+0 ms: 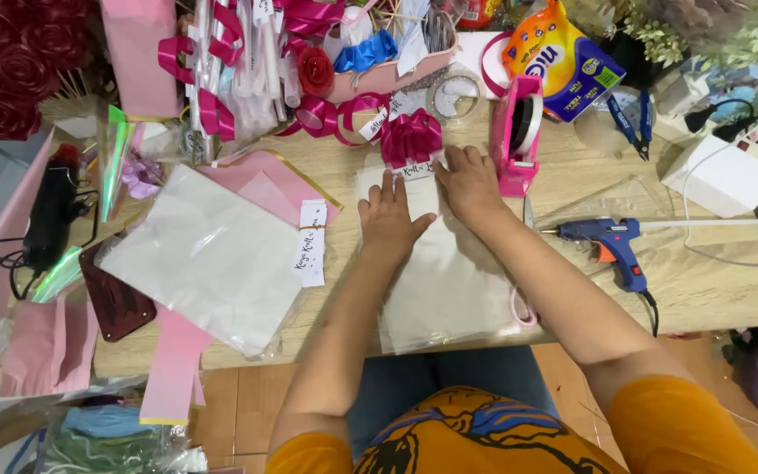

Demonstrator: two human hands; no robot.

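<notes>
Both my hands press flat on a stack of clear and white wrapping sheets [449, 290] lying on the wooden table [730, 281]. My left hand [389, 219] lies palm down on the sheets' upper part. My right hand [471, 183] rests beside it, fingers touching a small white label strip [414, 172] at the sheets' top edge. A magenta ribbon bow [411, 136] sits just beyond the fingertips. A pink tape dispenser [517, 136] stands right of my right hand.
A blue glue gun [611, 241] lies to the right, its cord trailing off the edge. Another pile of white and pink sheets [212, 254] lies left. Pink ribbons, a tray [379, 79], blue pliers [629, 123], a white box [725, 175] and red roses [2, 61] crowd the back.
</notes>
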